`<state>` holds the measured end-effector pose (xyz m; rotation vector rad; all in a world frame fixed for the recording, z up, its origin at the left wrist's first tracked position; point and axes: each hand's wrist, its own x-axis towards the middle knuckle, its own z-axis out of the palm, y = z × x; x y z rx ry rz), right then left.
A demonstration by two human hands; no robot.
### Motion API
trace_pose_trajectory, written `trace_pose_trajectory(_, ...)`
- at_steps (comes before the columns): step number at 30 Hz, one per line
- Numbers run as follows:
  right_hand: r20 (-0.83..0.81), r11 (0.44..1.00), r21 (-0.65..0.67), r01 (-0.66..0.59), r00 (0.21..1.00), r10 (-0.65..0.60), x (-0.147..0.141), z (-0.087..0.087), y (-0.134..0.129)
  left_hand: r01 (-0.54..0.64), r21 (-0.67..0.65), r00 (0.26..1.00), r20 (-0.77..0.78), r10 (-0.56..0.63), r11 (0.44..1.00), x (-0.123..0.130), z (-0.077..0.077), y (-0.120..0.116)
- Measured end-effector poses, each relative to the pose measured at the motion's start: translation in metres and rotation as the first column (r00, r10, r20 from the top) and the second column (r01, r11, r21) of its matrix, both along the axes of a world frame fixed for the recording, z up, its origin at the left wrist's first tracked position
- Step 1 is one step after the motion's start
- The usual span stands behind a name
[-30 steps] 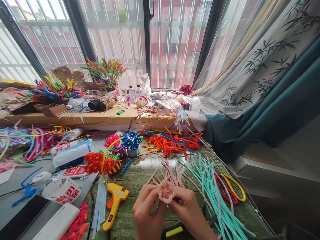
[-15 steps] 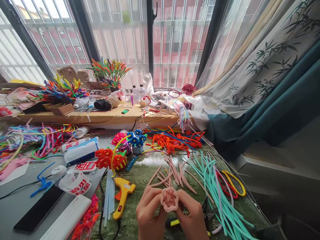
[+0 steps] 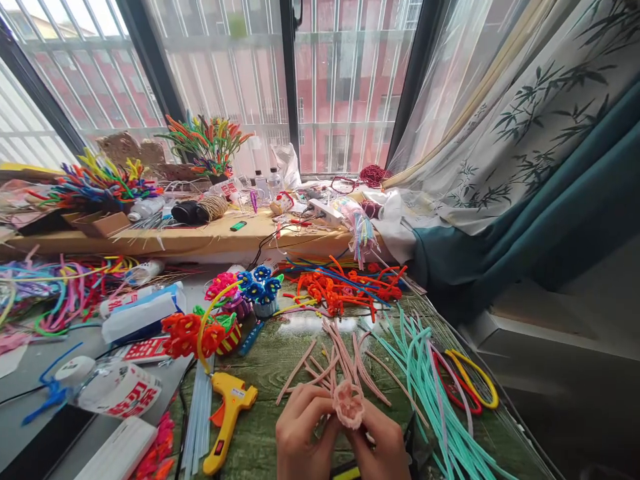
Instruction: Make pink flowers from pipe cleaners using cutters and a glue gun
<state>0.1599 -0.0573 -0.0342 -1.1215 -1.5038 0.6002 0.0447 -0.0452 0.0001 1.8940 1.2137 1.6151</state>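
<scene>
Between my two hands I hold a pale pink flower of fuzzy pipe cleaner (image 3: 349,405), its ruffled cup facing up toward me. My left hand (image 3: 306,427) pinches it from the left with curled fingers. From the right, my right hand (image 3: 380,437) grips it low, with fingers closed. Just beyond my hands, loose pink pipe cleaners (image 3: 345,357) lie on the green tabletop (image 3: 270,363). To the right of my right hand spreads a bundle of mint-green pipe cleaners (image 3: 425,373). Under my hands, a black and yellow tool is mostly hidden.
A yellow glue gun (image 3: 229,413) lies left of my hands beside clear glue sticks (image 3: 199,420). Finished red flowers (image 3: 193,335) and blue flowers (image 3: 260,283) stand behind it. Orange pipe cleaners (image 3: 335,287) are heaped at the back. Scissors (image 3: 473,383) rest at right.
The flower has tilted and turned in my fingers, opening its cup more toward the camera. My view has shifted slightly, so the table things at left appear further left.
</scene>
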Motion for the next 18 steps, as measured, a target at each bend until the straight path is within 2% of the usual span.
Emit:
trace_pose_trajectory(11, 0.119, 0.999, -0.033, 0.000, 0.993, 0.004, 0.019, -0.013, 0.012, -0.004, -0.139, 0.999, 0.048, 0.011, 0.990, 0.017, 0.000, 0.015)
trace_pose_trajectory(18, 0.216, 0.999, -0.029, -0.037, 0.976, 0.042, 0.024, -0.023, 0.003, -0.169, -0.165, 0.977, 0.104, 0.188, 0.972, 0.008, 0.015, 0.017)
